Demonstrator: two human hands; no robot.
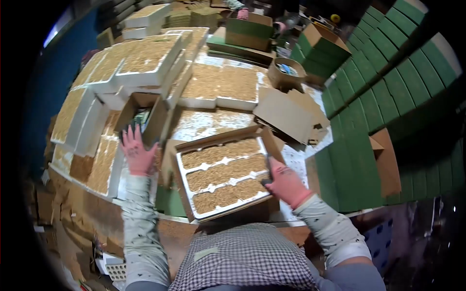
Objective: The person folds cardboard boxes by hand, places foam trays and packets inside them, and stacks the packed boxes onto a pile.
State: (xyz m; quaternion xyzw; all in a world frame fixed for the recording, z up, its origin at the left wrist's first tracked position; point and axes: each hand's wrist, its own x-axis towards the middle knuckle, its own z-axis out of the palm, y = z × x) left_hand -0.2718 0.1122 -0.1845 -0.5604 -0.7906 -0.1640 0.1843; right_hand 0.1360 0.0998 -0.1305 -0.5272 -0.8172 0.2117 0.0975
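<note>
My left hand (139, 151), in a pink glove with dark fingertips, reaches to a small open cardboard box (153, 120). Its fingers are apart at the near rim, close to small packets (141, 116) inside. In front of me sits a larger open cardboard box (180, 195), slightly turned, holding a white foam tray (224, 161) whose sections are filled with tan, shaving-like material. My right hand (287, 183), gloved the same way, grips the right side of this larger box, thumb and fingers against the tray's end. What lies under its palm is hidden.
Filled foam trays (150, 54) are stacked at left and back. Flat cardboard pieces (286, 114) and a round tub (286, 72) lie to the right, beside tall stacks of green boxes (374, 97). Another person's pink-gloved hand (242, 13) is at a green box (249, 33) at the back.
</note>
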